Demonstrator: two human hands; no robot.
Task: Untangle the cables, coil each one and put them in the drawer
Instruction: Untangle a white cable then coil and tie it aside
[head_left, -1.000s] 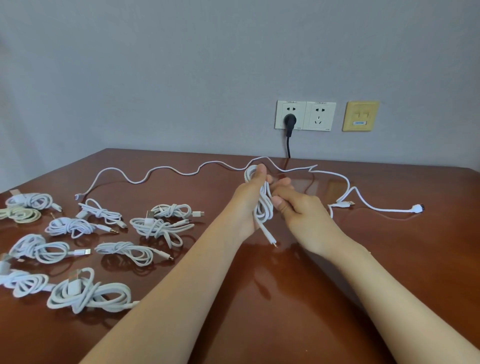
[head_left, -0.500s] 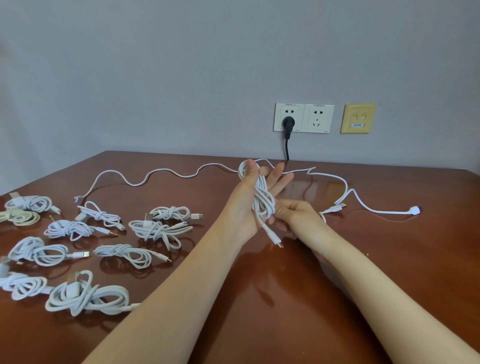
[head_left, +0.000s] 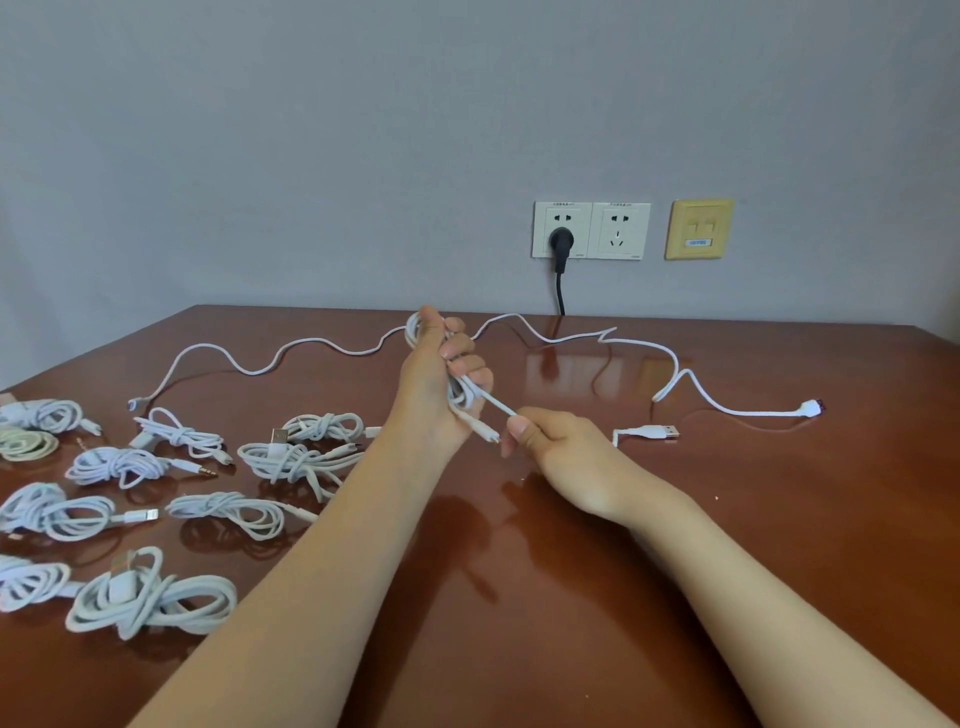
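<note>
1. The white cable (head_left: 464, 397) being worked on is held above the middle of the table. It is wound into a bunch of loops inside the left hand (head_left: 441, 384). One loop sticks out above the fist, and a short connector end (head_left: 485, 432) pokes out below it.
2. The left hand's fingers are curled tight round the loops.
3. The right hand (head_left: 563, 457) sits just beside the left hand and a little lower. It pinches a straight strand of the same cable between thumb and forefinger, and the strand runs up into the left fist. The other fingers are folded in toward the palm.
4. A long loose cable (head_left: 249, 370) lies in waves across the far side of the table. It passes behind the left hand and ends at the right in a white connector (head_left: 810, 408).
5. A USB plug (head_left: 660, 431) lies flat to the right of the right hand, near it but apart from it.
6. About ten coiled bundles (head_left: 228, 512) lie on the left part of the table. All are white except a beige bundle (head_left: 26, 444) at the left edge.
7. The table (head_left: 701, 545) is glossy brown wood.
8. On the wall behind is a double wall socket (head_left: 621, 231) with a black plug (head_left: 561, 241) in its left half. A yellow plate (head_left: 698, 228) is to its right.
</note>
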